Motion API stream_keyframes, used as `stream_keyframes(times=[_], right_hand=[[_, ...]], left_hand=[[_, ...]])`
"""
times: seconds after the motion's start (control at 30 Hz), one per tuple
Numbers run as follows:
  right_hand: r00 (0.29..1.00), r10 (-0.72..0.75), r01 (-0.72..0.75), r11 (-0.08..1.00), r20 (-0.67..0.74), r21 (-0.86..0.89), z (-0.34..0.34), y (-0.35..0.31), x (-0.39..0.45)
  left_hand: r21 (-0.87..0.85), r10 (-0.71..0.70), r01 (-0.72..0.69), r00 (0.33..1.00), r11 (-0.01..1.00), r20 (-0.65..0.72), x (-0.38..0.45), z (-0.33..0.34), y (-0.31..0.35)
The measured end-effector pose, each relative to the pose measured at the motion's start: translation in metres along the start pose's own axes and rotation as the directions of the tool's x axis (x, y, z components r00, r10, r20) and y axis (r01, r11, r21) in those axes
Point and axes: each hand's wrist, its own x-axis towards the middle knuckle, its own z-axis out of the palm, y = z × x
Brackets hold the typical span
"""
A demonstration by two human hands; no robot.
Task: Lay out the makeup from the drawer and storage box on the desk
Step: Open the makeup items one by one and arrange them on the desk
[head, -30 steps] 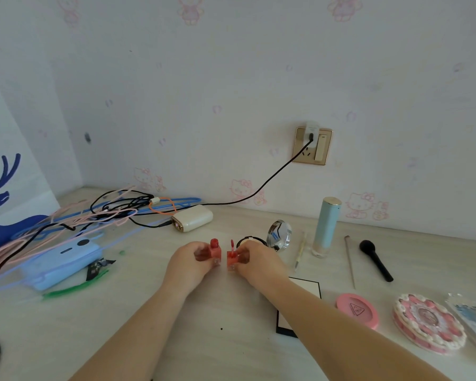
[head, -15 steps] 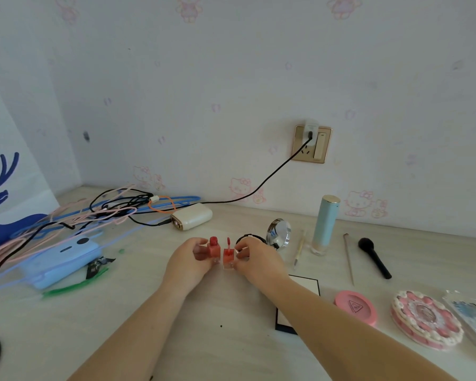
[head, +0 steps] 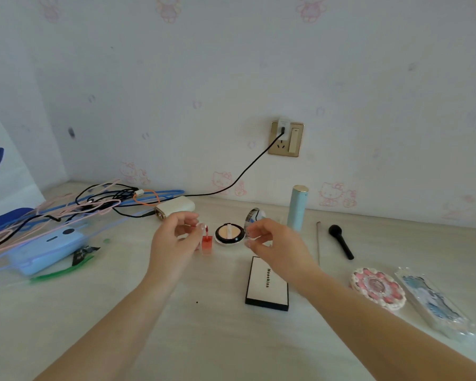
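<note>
Pale desk (head: 204, 339) w/ lip tint (head: 207, 244), open compact (head: 229, 234), palette (head: 267, 284), brush (head: 340, 244), cables (head: 94, 207), maybe charger (head: 175, 211).

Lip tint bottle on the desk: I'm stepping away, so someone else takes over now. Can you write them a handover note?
Left hand: raised, fingertips at the wand of the lip tint bottle; whether it pinches the wand is unclear.
Right hand: raised, loosely curled, holding nothing.
Laid out on the desk: the bottle standing upright, open compact, flat palette, blue tube, brush, round pink case.
Left: the drawer and storage box are out of view, so check them for more.
</note>
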Motion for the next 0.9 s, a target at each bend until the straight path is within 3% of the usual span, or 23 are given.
stream_keyframes(times=[0.27, 0.47, 0.63, 0.9], right_hand=[[0.993, 0.057, -0.061, 0.998, -0.099, -0.031, -0.064, 0.033, -0.016], [0.969, 0.165, -0.158, 0.986, -0.187, 0.049, -0.100, 0.068, -0.007], [0.964, 0.207, -0.200, 0.978, -0.169, 0.057, -0.107, 0.088, 0.006], [0.983, 0.165, -0.149, 0.972, -0.081, 0.183, -0.104, 0.076, 0.055]], left_hand=[[-0.041, 0.082, -0.076, 0.980, 0.996, 0.183, -0.021, 0.066, 0.031], [-0.067, 0.037, -0.017, 0.947, 0.998, 0.319, -0.020, 0.129, 0.024], [-0.020, -0.046, 0.055, 0.940, 0.998, 0.337, -0.012, 0.166, 0.014], [0.010, -0.146, 0.150, 0.947, 0.989, 0.286, 0.017, 0.207, 0.002]])
